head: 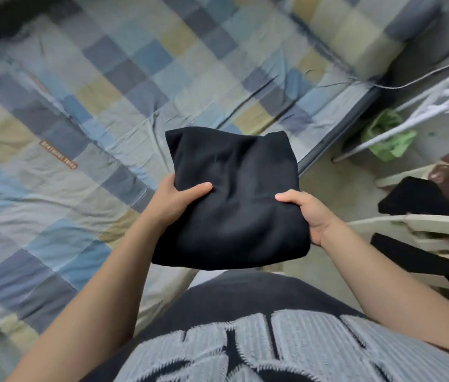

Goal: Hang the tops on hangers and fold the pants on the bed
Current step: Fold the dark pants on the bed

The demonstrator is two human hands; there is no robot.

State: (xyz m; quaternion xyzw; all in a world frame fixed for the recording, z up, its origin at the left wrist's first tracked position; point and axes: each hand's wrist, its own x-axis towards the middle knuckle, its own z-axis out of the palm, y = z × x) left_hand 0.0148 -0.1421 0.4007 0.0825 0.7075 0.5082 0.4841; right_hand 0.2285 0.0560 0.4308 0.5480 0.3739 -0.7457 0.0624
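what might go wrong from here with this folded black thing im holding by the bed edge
1. The left hand and right hand pinch only the near sides of the folded black garment. Its far end is unsupported, so the fold may slump open.
2. It seems to hang partly past the edge of the bed, over the floor. A slip could drop it there.

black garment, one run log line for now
folded black garment: held above bed edge | left hand: grips left side | right hand: grips right side
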